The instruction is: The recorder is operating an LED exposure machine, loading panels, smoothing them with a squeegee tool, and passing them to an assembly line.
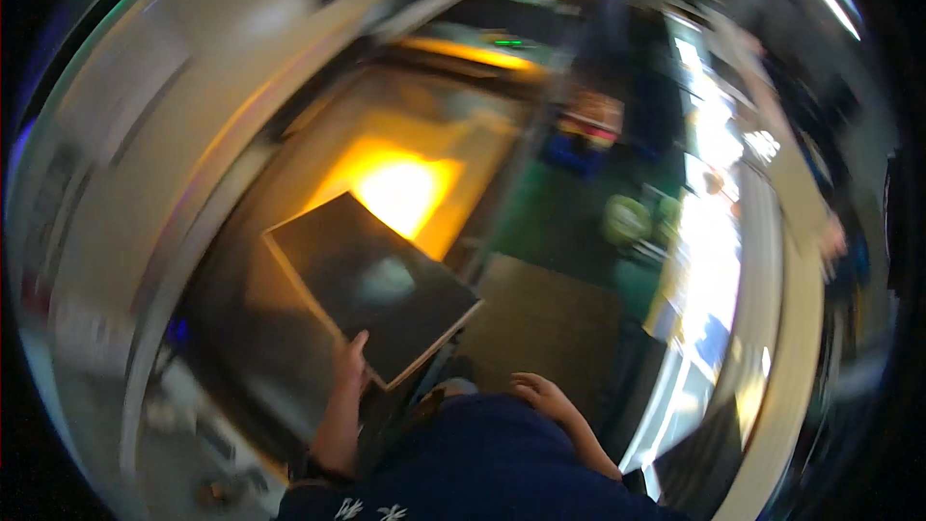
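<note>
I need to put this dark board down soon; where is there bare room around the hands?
Free: the dark mat right of the flat dark square board, above the right hand. The glowing orange machine bed beyond the board looks bare too. Crowded: the left hand grips the board's near edge; the view is blurred.

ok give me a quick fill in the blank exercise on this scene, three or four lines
1. The left hand grips the near edge of a dark, flat ____.
2. The glow inside the machine behind the panel is ____ in colour.
3. The right hand holds ____; it rests open by the dark blue shirt.
4. The mat on the floor lies to the panel's ____.

Missing words: panel; orange-yellow; nothing; right
</note>
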`<state>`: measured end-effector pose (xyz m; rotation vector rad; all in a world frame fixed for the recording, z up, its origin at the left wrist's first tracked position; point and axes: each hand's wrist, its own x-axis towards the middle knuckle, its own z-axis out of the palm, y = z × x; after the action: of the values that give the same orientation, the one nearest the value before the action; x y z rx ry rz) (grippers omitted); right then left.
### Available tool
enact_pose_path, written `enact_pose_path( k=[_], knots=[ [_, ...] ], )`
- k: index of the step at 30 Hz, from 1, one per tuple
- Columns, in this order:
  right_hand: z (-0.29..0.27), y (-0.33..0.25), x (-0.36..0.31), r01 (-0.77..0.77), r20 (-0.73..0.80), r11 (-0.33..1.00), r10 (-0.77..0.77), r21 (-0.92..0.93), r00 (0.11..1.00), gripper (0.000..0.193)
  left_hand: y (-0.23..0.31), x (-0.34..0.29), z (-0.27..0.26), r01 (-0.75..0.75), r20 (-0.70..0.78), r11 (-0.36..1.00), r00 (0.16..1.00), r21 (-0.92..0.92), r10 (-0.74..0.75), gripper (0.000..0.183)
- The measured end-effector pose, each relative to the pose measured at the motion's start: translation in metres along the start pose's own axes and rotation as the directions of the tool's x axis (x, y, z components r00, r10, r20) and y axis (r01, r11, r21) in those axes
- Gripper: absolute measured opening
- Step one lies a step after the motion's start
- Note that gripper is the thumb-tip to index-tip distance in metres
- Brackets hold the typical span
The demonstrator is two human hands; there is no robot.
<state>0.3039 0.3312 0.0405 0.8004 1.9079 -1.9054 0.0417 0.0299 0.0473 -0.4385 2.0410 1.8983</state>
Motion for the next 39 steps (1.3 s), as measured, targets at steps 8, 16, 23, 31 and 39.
enact_pose_path(
  k=[8,16,23,31,39],
  knots=[
    [0.027,-0.064,0.136,0.204,0.163,0.946,-0.167,-0.251,0.972,0.038,-0.075,0.052,-0.15,0.081,-0.463,0.989,0.886,0.121,-0.016,0.07],
    [0.091,-0.261,0.169,0.548,0.42,0.716,-0.377,-0.434,0.825,0.045,-0.092,0.041,-0.097,-0.056,0.028,0.156,0.984,0.986,0.175,0.075],
    [0.096,-0.469,0.114,0.776,0.182,-0.251,-0.967,-0.579,-0.178,0.056,-0.08,0.064,-0.08,0.006,-0.065,0.238,0.969,0.971,0.24,0.072],
    [0.09,-0.491,0.128,0.609,0.387,-0.302,-0.922,-0.733,0.009,0.037,-0.094,0.06,-0.075,0.002,-0.054,0.231,0.974,0.973,0.221,0.075],
    [0.038,-0.356,0.137,0.454,0.539,-0.297,-0.559,-0.84,0.631,0.027,-0.048,0.004,0.037,-0.405,0.506,0.762,0.854,0.506,0.119,0.079]
  ],
)
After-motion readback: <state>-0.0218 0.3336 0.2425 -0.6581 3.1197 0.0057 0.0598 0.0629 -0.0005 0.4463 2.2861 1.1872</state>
